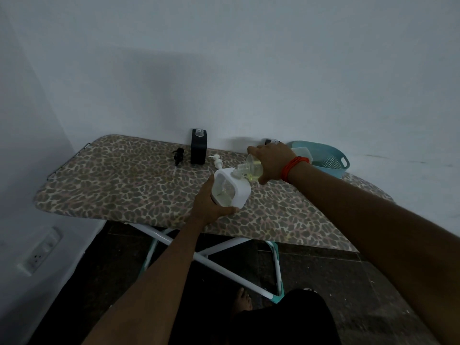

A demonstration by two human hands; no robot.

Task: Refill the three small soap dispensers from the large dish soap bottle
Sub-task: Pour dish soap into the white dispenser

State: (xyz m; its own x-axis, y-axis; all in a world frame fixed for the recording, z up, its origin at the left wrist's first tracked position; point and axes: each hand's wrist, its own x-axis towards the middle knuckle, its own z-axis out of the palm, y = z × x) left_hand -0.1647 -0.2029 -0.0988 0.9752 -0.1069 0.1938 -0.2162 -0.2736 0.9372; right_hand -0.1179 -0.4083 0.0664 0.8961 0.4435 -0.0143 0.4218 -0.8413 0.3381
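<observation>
Fingers of the right hand [272, 162] are wrapping the tilted clear soap bottle [250, 168] mid-frame; left hand [208, 205] is gripping the white square dispenser [239, 192].

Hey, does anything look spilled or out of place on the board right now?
No spill shows. The left hand holds the white dispenser tipped, not standing, while the right hand tilts the bottle to its opening. A black pump and a white pump lie loose on the ironing board.
</observation>
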